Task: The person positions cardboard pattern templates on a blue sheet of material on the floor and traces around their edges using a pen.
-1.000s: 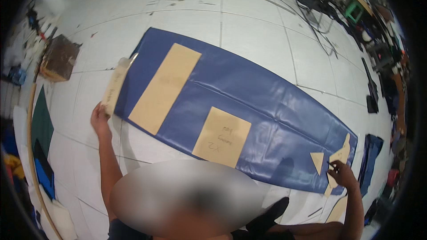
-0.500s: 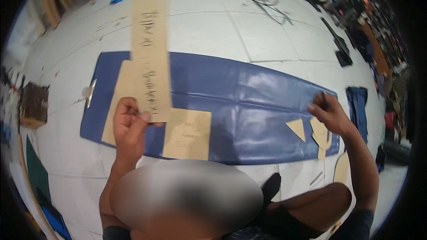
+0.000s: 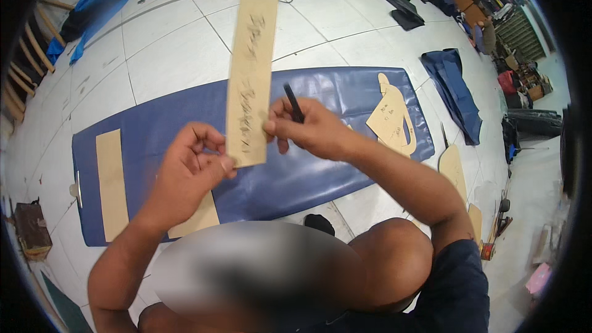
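Upright above the blue sheet material (image 3: 302,172), a long tan cardstock strip (image 3: 253,55) with handwriting on it is pinched at its lower left corner by my left hand (image 3: 188,169). My right hand (image 3: 314,129) has its fingers curled round a black pen (image 3: 292,100), with the thumb and fingertips touching the strip's right edge. At the left of the sheet lies a plain tan strip (image 3: 112,185). Another tan piece (image 3: 198,216) is partly hidden under my left forearm. Curved tan pattern pieces (image 3: 388,120) rest at the sheet's right end.
The sheet lies on a white tiled floor (image 3: 166,80), a metal clip (image 3: 76,191) at its left edge. Folded dark blue material (image 3: 453,95) sits to the right, more tan pieces (image 3: 453,169) nearer me. A brown box (image 3: 32,228) stands far left.
My right hand has come from the sheet's right end to the strip, and a pen now shows in it. The view has turned, and the strip stays in my left hand.
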`<control>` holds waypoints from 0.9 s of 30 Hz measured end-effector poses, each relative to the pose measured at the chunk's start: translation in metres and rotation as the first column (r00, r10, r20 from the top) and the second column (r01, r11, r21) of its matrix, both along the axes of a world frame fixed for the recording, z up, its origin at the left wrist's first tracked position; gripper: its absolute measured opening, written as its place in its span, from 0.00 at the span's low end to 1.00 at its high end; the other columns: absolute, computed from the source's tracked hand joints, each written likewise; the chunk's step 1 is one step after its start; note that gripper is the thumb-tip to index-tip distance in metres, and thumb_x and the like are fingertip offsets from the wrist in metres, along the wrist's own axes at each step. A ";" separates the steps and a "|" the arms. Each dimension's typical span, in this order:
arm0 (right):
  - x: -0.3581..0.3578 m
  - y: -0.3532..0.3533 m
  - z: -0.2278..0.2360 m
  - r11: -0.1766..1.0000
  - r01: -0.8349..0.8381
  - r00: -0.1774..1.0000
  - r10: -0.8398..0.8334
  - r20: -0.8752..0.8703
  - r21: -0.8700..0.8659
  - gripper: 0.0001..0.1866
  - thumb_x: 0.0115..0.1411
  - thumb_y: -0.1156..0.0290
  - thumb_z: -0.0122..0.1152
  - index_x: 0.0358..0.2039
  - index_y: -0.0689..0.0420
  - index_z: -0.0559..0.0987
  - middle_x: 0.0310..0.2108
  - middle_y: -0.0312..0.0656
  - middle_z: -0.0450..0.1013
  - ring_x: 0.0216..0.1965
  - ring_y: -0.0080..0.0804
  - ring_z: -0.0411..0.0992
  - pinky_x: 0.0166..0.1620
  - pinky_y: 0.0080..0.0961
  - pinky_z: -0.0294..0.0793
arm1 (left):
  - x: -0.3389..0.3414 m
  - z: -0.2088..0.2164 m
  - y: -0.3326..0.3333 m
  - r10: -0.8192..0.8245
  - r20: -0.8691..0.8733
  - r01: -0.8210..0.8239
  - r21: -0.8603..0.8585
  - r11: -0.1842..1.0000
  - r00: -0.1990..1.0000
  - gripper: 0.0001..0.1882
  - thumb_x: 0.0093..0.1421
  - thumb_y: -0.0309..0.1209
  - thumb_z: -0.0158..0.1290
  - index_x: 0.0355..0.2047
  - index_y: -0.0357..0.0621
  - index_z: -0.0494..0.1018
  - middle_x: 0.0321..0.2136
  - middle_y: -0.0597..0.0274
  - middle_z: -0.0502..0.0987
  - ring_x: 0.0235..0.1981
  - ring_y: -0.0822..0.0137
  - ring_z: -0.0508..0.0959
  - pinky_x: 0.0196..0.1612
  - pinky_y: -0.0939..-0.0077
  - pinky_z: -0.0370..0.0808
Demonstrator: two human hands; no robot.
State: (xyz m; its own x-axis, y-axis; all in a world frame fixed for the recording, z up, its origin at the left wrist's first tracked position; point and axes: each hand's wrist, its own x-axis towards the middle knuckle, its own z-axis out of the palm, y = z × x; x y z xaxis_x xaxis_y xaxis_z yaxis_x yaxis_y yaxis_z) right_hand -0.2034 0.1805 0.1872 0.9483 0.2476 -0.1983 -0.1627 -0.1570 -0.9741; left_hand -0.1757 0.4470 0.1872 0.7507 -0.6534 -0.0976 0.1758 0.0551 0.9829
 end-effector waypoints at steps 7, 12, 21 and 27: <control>-0.073 -0.129 -0.170 0.915 0.270 0.918 -0.339 -0.206 -0.301 0.18 0.65 0.61 0.59 0.44 0.65 0.76 0.33 0.40 0.76 0.32 0.26 0.73 0.35 0.26 0.73 | -0.021 -0.117 0.088 0.151 0.138 -0.202 0.554 0.808 0.979 0.12 0.64 0.28 0.60 0.46 0.39 0.74 0.44 0.61 0.77 0.43 0.72 0.77 0.46 0.74 0.75; -0.127 -0.178 -0.209 0.861 0.363 0.842 -0.467 -0.271 -0.356 0.09 0.62 0.64 0.60 0.31 0.57 0.75 0.22 0.32 0.69 0.20 0.19 0.65 0.24 0.20 0.62 | -0.079 -0.180 0.152 -0.036 0.597 -0.486 0.685 0.542 0.801 0.16 0.59 0.27 0.61 0.47 0.38 0.75 0.46 0.49 0.76 0.50 0.50 0.76 0.54 0.61 0.72; -0.147 -0.210 -0.213 0.675 0.346 0.856 -0.512 -0.076 -0.652 0.18 0.64 0.57 0.67 0.31 0.61 0.77 0.23 0.35 0.74 0.24 0.21 0.68 0.28 0.24 0.67 | -0.113 -0.207 0.132 -0.125 0.660 -0.508 0.672 0.539 0.741 0.23 0.59 0.32 0.61 0.54 0.41 0.74 0.61 0.43 0.68 0.64 0.39 0.65 0.65 0.45 0.62; -0.143 -0.181 -0.214 0.666 0.331 0.923 -0.377 0.081 -0.668 0.17 0.64 0.59 0.67 0.32 0.63 0.77 0.23 0.38 0.74 0.24 0.26 0.70 0.31 0.28 0.70 | -0.116 -0.217 0.131 -0.216 0.581 -0.418 0.753 0.509 0.785 0.28 0.63 0.40 0.57 0.62 0.43 0.71 0.66 0.42 0.63 0.69 0.39 0.58 0.71 0.44 0.52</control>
State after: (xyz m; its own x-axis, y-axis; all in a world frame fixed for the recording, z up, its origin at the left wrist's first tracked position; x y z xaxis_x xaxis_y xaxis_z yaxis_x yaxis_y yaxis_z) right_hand -0.3463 -0.0002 -0.0264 0.9177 -0.3202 -0.2351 -0.3948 -0.6698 -0.6290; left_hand -0.2915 0.5780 -0.0295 0.9067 -0.4130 -0.0859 -0.3352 -0.8290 0.4477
